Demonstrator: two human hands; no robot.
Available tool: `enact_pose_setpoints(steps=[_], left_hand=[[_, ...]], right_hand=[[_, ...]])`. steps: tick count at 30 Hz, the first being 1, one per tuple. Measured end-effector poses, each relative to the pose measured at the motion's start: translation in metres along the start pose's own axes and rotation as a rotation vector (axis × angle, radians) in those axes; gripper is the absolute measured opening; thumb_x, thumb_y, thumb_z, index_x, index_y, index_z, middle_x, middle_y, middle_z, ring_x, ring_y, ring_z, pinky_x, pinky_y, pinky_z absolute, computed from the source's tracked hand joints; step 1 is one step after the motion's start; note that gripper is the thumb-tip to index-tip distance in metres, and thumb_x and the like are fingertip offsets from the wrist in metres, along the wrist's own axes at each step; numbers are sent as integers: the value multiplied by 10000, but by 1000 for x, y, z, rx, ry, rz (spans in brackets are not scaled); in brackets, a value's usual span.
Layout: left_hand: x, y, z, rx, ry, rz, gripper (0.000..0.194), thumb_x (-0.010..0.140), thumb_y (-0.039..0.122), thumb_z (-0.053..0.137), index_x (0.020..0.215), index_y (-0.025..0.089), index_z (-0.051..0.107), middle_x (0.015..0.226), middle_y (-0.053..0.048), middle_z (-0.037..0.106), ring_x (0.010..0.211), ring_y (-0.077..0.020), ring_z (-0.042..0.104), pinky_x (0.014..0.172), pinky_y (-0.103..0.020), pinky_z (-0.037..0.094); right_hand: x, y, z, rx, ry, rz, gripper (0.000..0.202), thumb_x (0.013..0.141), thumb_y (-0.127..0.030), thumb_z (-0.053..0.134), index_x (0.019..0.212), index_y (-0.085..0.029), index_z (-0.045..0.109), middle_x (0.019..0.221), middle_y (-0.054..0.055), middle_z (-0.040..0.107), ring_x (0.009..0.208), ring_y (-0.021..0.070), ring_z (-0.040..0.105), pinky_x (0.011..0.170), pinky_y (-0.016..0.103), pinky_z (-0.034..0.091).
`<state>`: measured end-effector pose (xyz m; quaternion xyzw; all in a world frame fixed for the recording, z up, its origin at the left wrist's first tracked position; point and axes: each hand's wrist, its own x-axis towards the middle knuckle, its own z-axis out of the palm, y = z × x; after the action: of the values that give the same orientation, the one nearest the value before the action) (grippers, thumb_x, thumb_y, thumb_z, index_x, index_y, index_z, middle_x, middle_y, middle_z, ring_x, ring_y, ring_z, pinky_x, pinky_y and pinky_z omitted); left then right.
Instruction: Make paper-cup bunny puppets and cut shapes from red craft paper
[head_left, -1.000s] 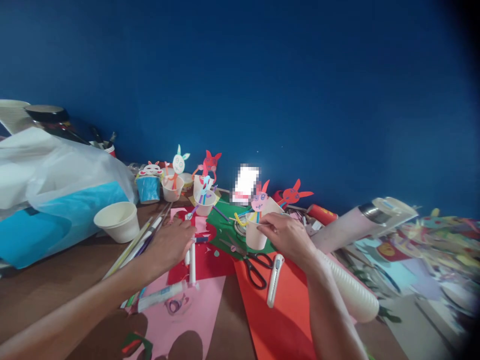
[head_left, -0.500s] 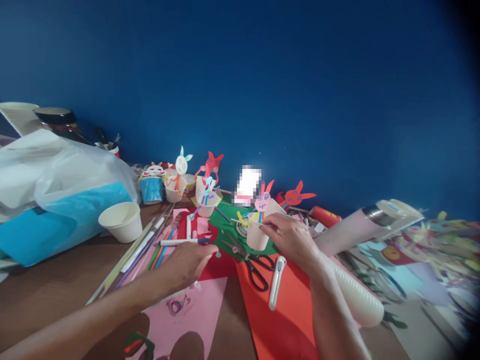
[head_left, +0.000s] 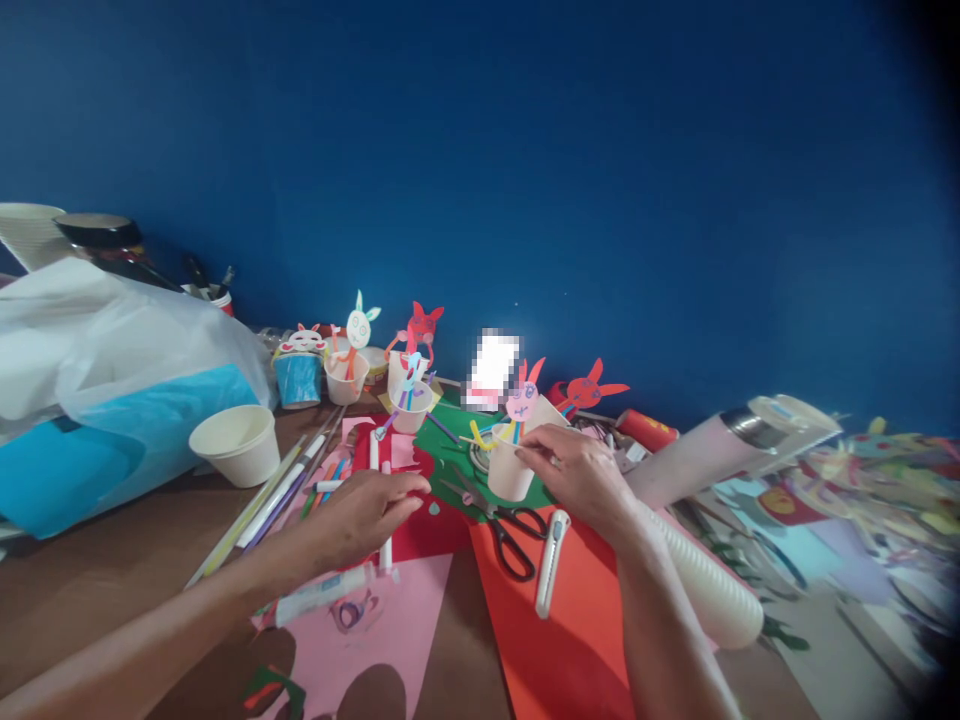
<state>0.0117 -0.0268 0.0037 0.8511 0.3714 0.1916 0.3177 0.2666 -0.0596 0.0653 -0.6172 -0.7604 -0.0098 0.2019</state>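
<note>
My right hand (head_left: 574, 462) holds the rim of a white paper cup (head_left: 511, 472), from which a pink rabbit face (head_left: 523, 402) on sticks rises. Over the red paper (head_left: 442, 535), my left hand (head_left: 375, 505) hovers with its fingers together; nothing can be made out in its grasp. Between the hands lie black-handled scissors (head_left: 504, 530), and a white cutter (head_left: 553, 563) rests on the orange-red sheet (head_left: 559, 650). A white marker (head_left: 386, 545) and a glue tube (head_left: 322, 595) lie near my left hand.
Other cups with paper rabbits (head_left: 360, 328) stand along the blue wall. An empty cup (head_left: 238, 443) and long sticks (head_left: 262, 500) are on the left, beside a plastic bag (head_left: 150, 325). Stacked cups (head_left: 709, 590), a bottle (head_left: 701, 455) and paper scraps (head_left: 840, 545) fill the right.
My left hand has shifted slightly up and left. The marker beside it now points toward me, and the glue tube shows below my forearm. My right hand stays on the cup.
</note>
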Motion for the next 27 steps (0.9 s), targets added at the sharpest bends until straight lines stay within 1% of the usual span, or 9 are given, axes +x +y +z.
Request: enact_pose_setpoints(steps=[3,6,9,11,14,16,18,21,27], left_hand=[[3,6,2,-83,68,-47,260,799,307,397,815,214,640,678,-9,636,657,-158,571,632,-257,412],[5,11,5,-210,167,-52,248,797,312,421,741,204,638,810,-23,636,753,-161,561,667,-256,411],[7,12,6,-430,243,-179,214,776,348,480,825,204,631,877,-29,634,733,-156,565,624,-249,419],[8,12,7,-620,289,-263,254,763,372,510,918,198,612,899,-41,633,722,-158,572,589,-246,426],[9,12,8,-892,347,-300,329,750,368,541,1016,179,578,977,-70,612,841,-186,567,588,-243,435],[10,13,9,-1010,358,-328,337,737,358,564,1020,177,578,975,-71,605,880,-187,550,563,-224,426],[10,14,11,-1075,341,-353,290,730,345,578,968,181,599,908,-53,610,825,-160,547,527,-199,404],[11,16,14,-1110,291,-372,201,725,329,587,845,174,625,822,-32,609,680,-114,532,496,-185,383],[10,18,17,-1169,298,-464,193,697,316,621,818,166,628,825,-31,611,646,-99,541,531,-192,411]], right_hand=[[0,-4,2,40,-17,-7,121,806,-260,496,745,-221,593,694,-18,634,630,131,563,566,211,336],[-2,-11,6,38,1,27,138,809,-302,505,726,-226,585,627,-28,623,571,128,550,533,210,321],[-4,-21,10,42,13,36,145,813,-313,503,732,-226,585,621,-23,630,550,126,552,517,209,313],[-6,-29,12,56,-2,21,139,818,-298,497,744,-223,588,627,-17,634,550,123,556,513,206,312],[-7,-40,16,65,-28,-1,137,815,-298,506,738,-220,588,617,-20,635,544,117,558,511,203,311],[-8,-45,19,65,-45,-22,142,814,-301,510,726,-218,585,620,-22,639,551,115,564,518,202,312],[-10,-49,24,56,-56,-45,159,821,-303,502,714,-214,579,622,-21,642,562,117,572,524,203,311],[-12,-53,30,33,-65,-82,176,835,-306,481,719,-209,573,630,-14,647,580,122,582,528,206,308],[-12,-61,38,23,-84,-105,204,842,-304,464,714,-196,580,634,3,652,604,133,596,556,213,330]])
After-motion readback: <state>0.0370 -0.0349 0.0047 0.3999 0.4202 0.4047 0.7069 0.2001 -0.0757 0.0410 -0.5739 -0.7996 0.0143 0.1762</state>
